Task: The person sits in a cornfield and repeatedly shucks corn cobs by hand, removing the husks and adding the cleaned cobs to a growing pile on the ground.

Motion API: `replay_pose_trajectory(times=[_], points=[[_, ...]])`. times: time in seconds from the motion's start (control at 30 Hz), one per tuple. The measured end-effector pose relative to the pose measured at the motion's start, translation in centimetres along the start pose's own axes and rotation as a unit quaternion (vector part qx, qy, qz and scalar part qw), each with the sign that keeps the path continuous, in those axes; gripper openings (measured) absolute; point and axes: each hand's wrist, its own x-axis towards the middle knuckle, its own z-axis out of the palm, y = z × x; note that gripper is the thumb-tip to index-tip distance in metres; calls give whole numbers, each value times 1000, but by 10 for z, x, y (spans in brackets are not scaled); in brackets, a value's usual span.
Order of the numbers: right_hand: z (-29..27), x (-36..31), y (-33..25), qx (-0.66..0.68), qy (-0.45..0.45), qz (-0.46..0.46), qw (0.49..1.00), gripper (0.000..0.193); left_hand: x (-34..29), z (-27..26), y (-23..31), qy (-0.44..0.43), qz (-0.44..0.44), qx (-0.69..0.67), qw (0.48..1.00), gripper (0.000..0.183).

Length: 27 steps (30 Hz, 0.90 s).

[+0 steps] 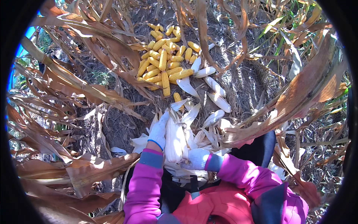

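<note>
Both gloved hands are clasping a husked corn cob [173, 140] upright: the left hand [158, 131] is wrapping its side at nine o'clock, the right hand [197, 158] is bracing its base at five o'clock, apparently steadying it for peeling. Bare yellow cobs [164, 61] are lying piled at twelve o'clock, apart from the loose husks [209, 128].

Yellow cobs [164, 63], pale husked ear [173, 140], white gloves [158, 130], pink sleeves [143, 183].

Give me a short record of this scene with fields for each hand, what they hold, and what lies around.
left hand: white glove, gripping the ear's side
right hand: white glove, at the ear's base
held thing: corn ear in pale husk, upright
ahead: pile of husked yellow cobs
between: unhusked pale ears on the ground
surroundings: dry brown corn stalks
</note>
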Motion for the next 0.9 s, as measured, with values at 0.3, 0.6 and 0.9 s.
replay_pose_trajectory(times=[0.3, 0.6, 0.9], points=[[-14, -8, 43, 106, 284, 52, 952, 53, 4, -9, -16, -94, -29, 92, 991, 48], [-34, 12, 152, 389, 552, 278, 683, 75, -19, -7, 30, 48, 243, 160, 956, 58], [-36, 8, 142, 137, 311, 347, 874, 87, -43, -25, 75, 162, 365, 117, 909, 60]])
